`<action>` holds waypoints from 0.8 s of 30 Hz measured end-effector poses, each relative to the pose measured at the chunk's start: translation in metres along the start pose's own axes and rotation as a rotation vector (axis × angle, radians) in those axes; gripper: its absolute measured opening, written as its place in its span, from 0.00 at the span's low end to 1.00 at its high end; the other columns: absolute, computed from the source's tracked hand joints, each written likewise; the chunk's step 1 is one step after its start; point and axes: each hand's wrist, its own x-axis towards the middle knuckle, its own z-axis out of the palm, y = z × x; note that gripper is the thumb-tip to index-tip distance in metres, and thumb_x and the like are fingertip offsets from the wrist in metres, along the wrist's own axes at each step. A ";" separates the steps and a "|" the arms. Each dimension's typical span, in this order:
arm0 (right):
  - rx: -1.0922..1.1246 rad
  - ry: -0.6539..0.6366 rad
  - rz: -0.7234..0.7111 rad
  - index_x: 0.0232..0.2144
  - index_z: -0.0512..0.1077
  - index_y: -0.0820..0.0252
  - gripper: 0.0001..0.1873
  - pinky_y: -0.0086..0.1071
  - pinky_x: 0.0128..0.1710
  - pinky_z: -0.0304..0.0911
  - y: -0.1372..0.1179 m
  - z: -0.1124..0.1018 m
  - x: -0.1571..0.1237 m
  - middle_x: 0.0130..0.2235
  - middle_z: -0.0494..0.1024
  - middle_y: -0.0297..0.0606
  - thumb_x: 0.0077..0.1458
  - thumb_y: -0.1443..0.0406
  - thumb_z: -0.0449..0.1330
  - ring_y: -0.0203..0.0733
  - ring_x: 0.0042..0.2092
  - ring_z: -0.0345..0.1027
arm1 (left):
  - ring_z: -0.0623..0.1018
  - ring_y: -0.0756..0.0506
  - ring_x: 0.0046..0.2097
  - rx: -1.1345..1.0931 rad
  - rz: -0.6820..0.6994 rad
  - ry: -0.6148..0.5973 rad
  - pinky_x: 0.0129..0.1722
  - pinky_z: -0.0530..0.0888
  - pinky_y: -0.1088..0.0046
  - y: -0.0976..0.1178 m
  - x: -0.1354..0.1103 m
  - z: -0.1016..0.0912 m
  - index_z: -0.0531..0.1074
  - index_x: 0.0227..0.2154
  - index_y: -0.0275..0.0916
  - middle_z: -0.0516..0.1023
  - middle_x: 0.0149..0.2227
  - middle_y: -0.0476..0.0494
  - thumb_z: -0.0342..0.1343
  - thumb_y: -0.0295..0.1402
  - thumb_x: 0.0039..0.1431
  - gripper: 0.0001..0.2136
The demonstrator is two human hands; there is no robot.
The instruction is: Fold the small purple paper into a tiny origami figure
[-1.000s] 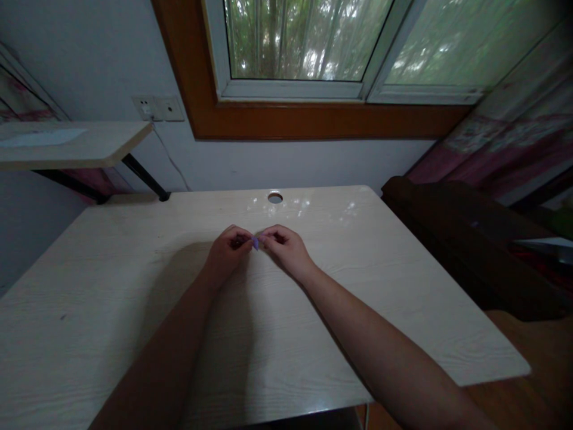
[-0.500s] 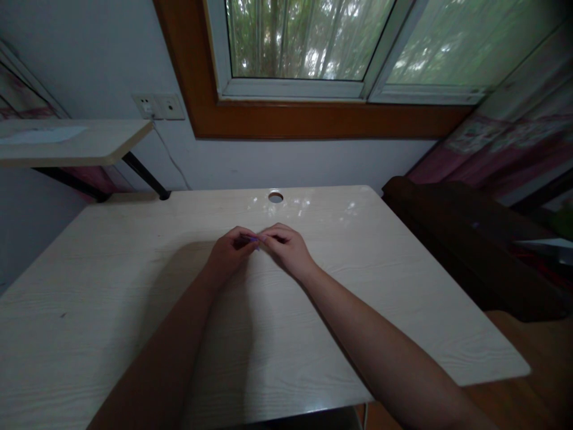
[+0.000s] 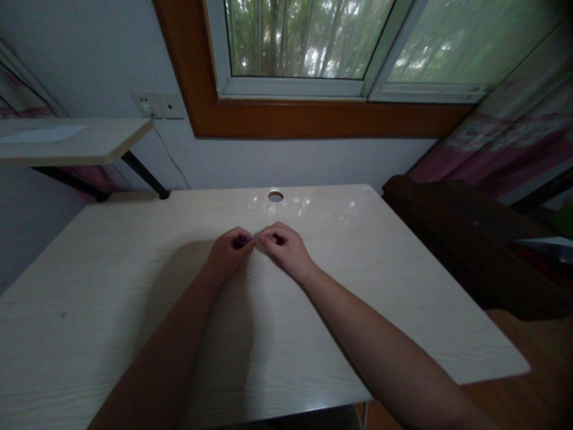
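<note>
Both my hands are above the pale wood-grain desk, a little in front of its round cable hole. My left hand is closed around a small purple thing, mostly hidden by the fingers, so its kind is unclear. Thumb and forefinger pinched together, my right hand faces the left fingertips across a very narrow gap. Whatever the right fingers hold, if anything, is too small to make out.
A raised shelf on black legs stands at the desk's left back. Behind it are a wall socket with a cable and a window. Dark brown furniture and a curtain lie to the right.
The fingertips of my two hands have drawn slightly apart. Less of the purple thing shows between them, and it now sits inside my left hand. The arms have barely moved.
</note>
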 end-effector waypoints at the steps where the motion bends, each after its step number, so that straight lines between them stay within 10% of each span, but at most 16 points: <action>1: -0.009 -0.009 -0.006 0.31 0.77 0.57 0.04 0.30 0.31 0.59 0.000 0.000 0.000 0.29 0.68 0.33 0.55 0.65 0.62 0.35 0.30 0.62 | 0.74 0.48 0.30 0.009 0.006 -0.003 0.32 0.70 0.74 0.000 0.000 0.000 0.75 0.30 0.38 0.76 0.28 0.48 0.59 0.39 0.54 0.08; 24: -0.116 0.041 -0.125 0.35 0.81 0.52 0.06 0.32 0.33 0.65 0.001 0.004 -0.002 0.33 0.79 0.36 0.58 0.63 0.62 0.38 0.34 0.71 | 0.75 0.48 0.30 -0.033 -0.022 0.078 0.32 0.70 0.74 0.004 -0.002 0.000 0.77 0.30 0.38 0.78 0.28 0.48 0.60 0.40 0.54 0.10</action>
